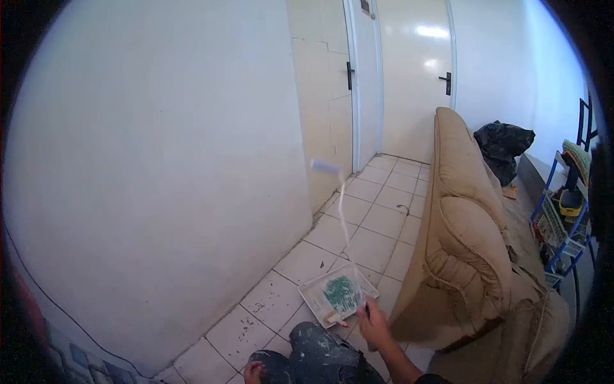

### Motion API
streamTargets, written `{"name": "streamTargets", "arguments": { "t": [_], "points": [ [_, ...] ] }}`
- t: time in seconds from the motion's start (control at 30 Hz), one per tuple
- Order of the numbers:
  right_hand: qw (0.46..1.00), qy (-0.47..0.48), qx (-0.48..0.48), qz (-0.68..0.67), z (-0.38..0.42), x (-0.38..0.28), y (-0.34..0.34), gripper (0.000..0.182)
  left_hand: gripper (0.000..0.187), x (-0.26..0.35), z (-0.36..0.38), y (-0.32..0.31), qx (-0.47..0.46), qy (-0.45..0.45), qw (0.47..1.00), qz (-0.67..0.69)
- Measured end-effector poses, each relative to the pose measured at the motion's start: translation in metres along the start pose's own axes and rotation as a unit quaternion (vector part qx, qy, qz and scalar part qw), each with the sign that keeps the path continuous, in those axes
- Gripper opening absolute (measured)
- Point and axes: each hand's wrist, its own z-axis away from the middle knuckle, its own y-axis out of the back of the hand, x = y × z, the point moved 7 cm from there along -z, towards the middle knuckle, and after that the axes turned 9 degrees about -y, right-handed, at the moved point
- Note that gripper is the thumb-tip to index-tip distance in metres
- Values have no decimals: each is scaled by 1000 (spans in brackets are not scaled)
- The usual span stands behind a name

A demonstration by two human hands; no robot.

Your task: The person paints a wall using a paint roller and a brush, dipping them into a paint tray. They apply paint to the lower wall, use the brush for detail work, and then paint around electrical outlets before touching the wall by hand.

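My right hand (376, 326) is closed around the dark handle of a paint roller (327, 167), lifted at arm's length. Its pale sleeve is up in front of the wall corner and door, and its thin frame slants down to my fist. Beneath it on the tiles lies a white paint tray (312, 296) with a green patch and white paint inside. A paintbrush (337, 319) with a red-tipped handle rests across the tray's near edge. At the bottom edge, my left hand (253, 372) rests by my paint-spattered knee, fingers loosely bent and partly cut off, with nothing visible in it.
A white wall (160, 147) runs along the left. A brown sofa (457, 256) stands close on the right. Behind it are a black plastic bag (503, 148) and a blue-framed rack (563, 217). Two doors (412, 77) are ahead. Dark flakes dot the tiles, and a cable (61, 307) hangs at left.
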Motion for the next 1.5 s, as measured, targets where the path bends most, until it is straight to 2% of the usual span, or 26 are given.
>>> {"name": "streamTargets", "arguments": {
  "t": [0.07, 0.1, 0.17, 0.23, 0.33, 0.4, 0.43, 0.5, 0.53, 0.57, 0.6, 0.63, 0.67, 0.73, 0.83, 0.93, 1.03, 1.1, 1.17, 1.23, 1.27, 1.33, 1.43, 1.5],
  "points": [
    [994, 52, 80, 52, -2, -42, 47, 46, 19, 1, 13, 5, -3, -2, 1000, -16],
    [990, 48, 112, 73, -2, -72, 79, 47, 20, 0, 18, 9, -4, -1, 1000, -24],
    [988, -10, 143, 54, -13, -86, 123, 48, 23, -2, 19, 16, 2, -19, 1000, -15],
    [977, 51, 206, 17, -16, -103, 161, 49, 25, 12, 24, 9, 3, -41, 999, -21],
    [968, 68, 239, -32, -30, -102, 187, 48, 27, 48, 28, 2, -12, -71, 996, -57],
    [973, 67, 212, -61, -43, -82, 189, 48, 29, 56, 17, -8, -31, -81, 993, -74],
    [976, 64, 196, -73, -49, -76, 188, 48, 40, 45, 8, -6, -41, -74, 994, -66],
    [982, 47, 159, -91, -61, -70, 184, 48, 26, 24, -16, -14, -18, -75, 997, -30],
    [986, 26, 148, -70, -63, -71, 181, 47, 19, 11, -16, -12, -6, -66, 998, -15],
    [989, 6, 137, -49, -64, -72, 179, 47, 18, 39, -7, -27, -14, -61, 998, -5],
    [992, -13, 124, -26, -65, -78, 177, 48, 22, 38, -14, -28, -27, -65, 997, -36],
    [992, -66, 89, -53, -62, -83, 179, 48, 26, 29, -20, -30, -42, -64, 995, -67],
    [988, -121, 54, -77, -60, -84, 178, 49, 23, 33, -24, -35, -59, -58, 995, -56],
    [986, -61, 63, -142, -59, -87, 173, 51, 19, 49, -25, -41, -87, -46, 994, -37],
    [988, -94, 94, -77, -53, -93, 169, 52, 31, 54, -45, -32, -108, -47, 992, -46],
    [975, 51, 173, 128, -61, -75, 157, 57, 38, -7, -75, -10, -139, 32, 979, -145],
    [951, 57, 119, 280, -65, -80, 131, 59, 71, -217, -114, 49, -167, 178, 905, -349],
    [918, 9, 45, 394, -73, -79, 112, 58, 77, -291, -89, 43, -227, 233, 811, -487],
    [860, -33, -29, 508, -80, -76, 86, 54, 87, -353, -61, 32, -248, 265, 701, -614],
    [783, -40, -91, 614, -97, -71, 58, 47, 100, -413, -41, 30, -199, 283, 594, -726],
    [772, -13, -117, 625, -108, -66, 44, 43, 105, -415, -31, 26, -197, 318, 581, -723],
    [740, 40, -178, 647, -135, -50, 20, 35, 117, -380, -21, 12, -191, 382, 621, -657],
    [673, 23, -267, 690, -177, -26, -22, 28, 135, -314, -16, -8, -191, 421, 662, -591],
    [638, -43, -330, 694, -190, 7, -39, 29, 142, -309, -24, -8, -206, 425, 660, -584]
  ]
}}
